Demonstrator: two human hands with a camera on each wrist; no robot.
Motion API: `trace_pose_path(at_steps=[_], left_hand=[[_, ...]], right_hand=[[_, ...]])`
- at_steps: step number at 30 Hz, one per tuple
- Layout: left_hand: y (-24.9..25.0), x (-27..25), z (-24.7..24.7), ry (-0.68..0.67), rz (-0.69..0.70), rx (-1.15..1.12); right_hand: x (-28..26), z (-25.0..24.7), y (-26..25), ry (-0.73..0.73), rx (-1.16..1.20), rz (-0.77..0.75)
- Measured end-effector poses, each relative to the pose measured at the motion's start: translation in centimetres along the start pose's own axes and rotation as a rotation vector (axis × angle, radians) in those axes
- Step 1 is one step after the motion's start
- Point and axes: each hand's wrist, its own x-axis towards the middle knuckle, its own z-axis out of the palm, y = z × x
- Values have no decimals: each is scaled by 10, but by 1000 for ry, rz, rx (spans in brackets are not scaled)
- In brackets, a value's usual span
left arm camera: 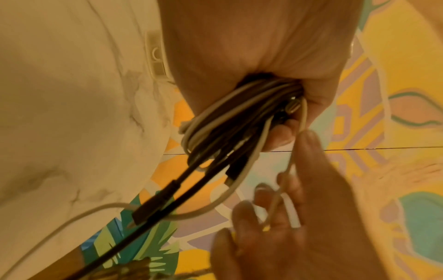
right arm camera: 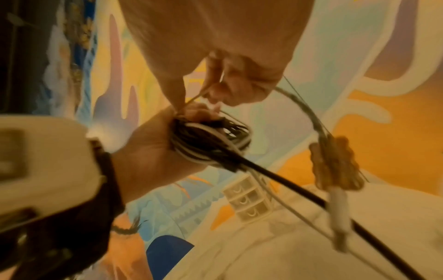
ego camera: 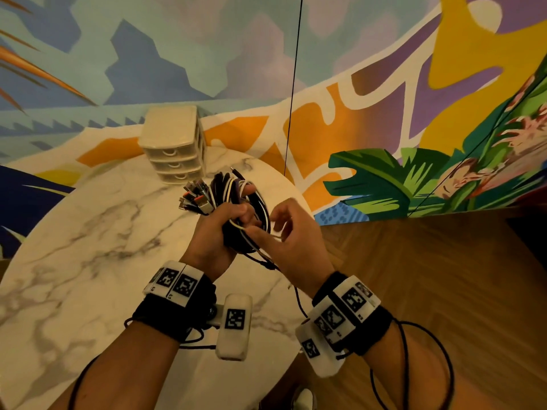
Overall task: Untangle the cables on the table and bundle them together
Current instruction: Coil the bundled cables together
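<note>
A coiled bundle of black and white cables (ego camera: 236, 202) is held above the marble table (ego camera: 88, 232). My left hand (ego camera: 225, 223) grips the coil round its middle, fingers curled about it. Several plug ends (ego camera: 195, 199) fan out to the left of that hand. My right hand (ego camera: 281, 229) is just right of the coil and pinches a thin white cable (ego camera: 266, 233) that runs out of it. In the left wrist view the cable bundle (left arm camera: 227, 128) sits in the palm, with the thin white cable (left arm camera: 291, 161) leading to the right hand (left arm camera: 299, 208). A black cable (right arm camera: 287, 189) trails downward.
A small cream drawer unit (ego camera: 173, 145) stands at the table's far edge, just behind the bundle. A painted mural wall (ego camera: 384, 84) rises behind. Wooden floor (ego camera: 429, 276) lies to the right of the round table. Black wires hang from both wrist bands.
</note>
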Motion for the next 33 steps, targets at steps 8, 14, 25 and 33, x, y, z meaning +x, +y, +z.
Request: trace_pose_path(at_steps=[8,14,25,33], left_hand=[[6,-4,13,-100,28,-158],[9,-1,13,-74,53,-184],[4,0,9,-35,77,-51],[-3,2,14,65,137,-5]], right_hand=[[19,-7,-6,-482,537,213],[21,-6,0,-505,669,277],[22,4,2,-424,663,323],[25,5,11,-423,654,369]])
